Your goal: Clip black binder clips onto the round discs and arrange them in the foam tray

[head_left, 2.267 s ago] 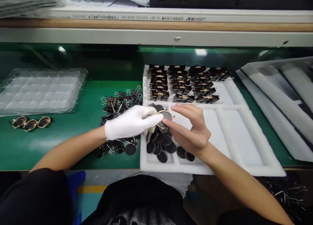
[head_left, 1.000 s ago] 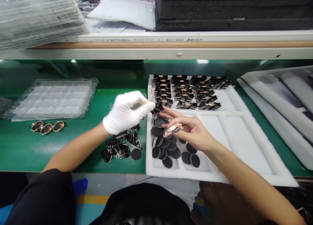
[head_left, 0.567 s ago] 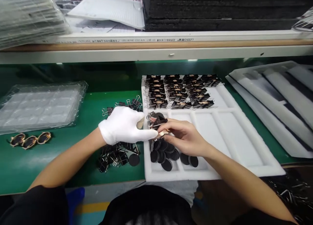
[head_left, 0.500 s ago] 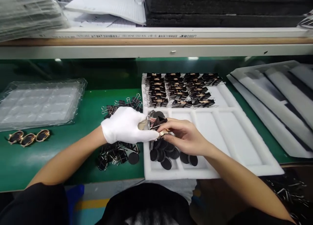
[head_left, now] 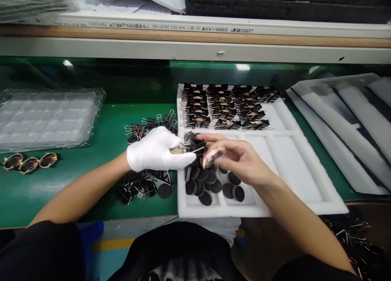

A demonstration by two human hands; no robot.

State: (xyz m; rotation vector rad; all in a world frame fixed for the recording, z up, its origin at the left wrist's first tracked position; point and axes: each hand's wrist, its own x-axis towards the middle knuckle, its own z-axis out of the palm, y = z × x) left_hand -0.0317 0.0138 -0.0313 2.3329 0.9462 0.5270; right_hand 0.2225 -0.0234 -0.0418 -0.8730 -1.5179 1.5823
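My left hand (head_left: 159, 150), in a white glove, pinches a black binder clip (head_left: 200, 145) by its wire handles. Bare fingers of my right hand (head_left: 242, 159) hold a small gold-rimmed piece (head_left: 214, 155), blurred by motion, just right of the clip and apart from it. Below both hands, black discs (head_left: 203, 181) lie heaped in compartments of a white foam tray (head_left: 302, 209). Left of that tray, loose binder clips (head_left: 142, 187) are piled on the green table, partly hidden by the glove.
Rows of binder clips gripping gold-coloured pieces (head_left: 224, 106) fill the tray's far section. Clear plastic trays (head_left: 49, 120) and gold-rimmed dark lenses (head_left: 29, 163) lie at left. Foam sheets (head_left: 345, 130) lean at right. A shelf edge (head_left: 137, 45) runs across the back.
The gold-rimmed piece has come away from the clip, moving right with my right hand. The clip's jaws have narrowed in my left hand. The view has shifted slightly.
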